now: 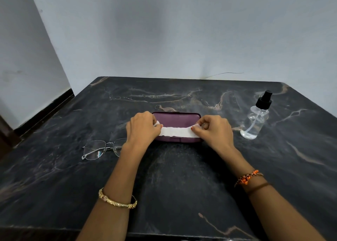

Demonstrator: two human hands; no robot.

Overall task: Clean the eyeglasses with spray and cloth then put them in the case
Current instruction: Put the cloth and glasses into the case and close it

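On the dark marbled tabletop (54, 131), furthest left, the eyeglasses (102, 149) lie flat with lenses facing up, untouched, one rim tucked just beside the left wrist. They look light and thin-wired, so likely fragile and easy to bend; I judge the bridge or the temple hinges the safest places to take hold, keeping fingers off the lenses. Next, the left hand (142, 128) has its grip pinched shut on the left end of a white cloth (176, 131), which is stretched as a narrow folded band across the closed purple case (177, 126). The cloth appears soft and limp, needing both ends held to stay taut. The right hand (215, 129) pinches the other end in the same manner. The case seems rigid and smooth. Furthest right, well apart from the hands, stands the clear spray bottle (256, 120), upright, black-capped, probably slippery if wet.
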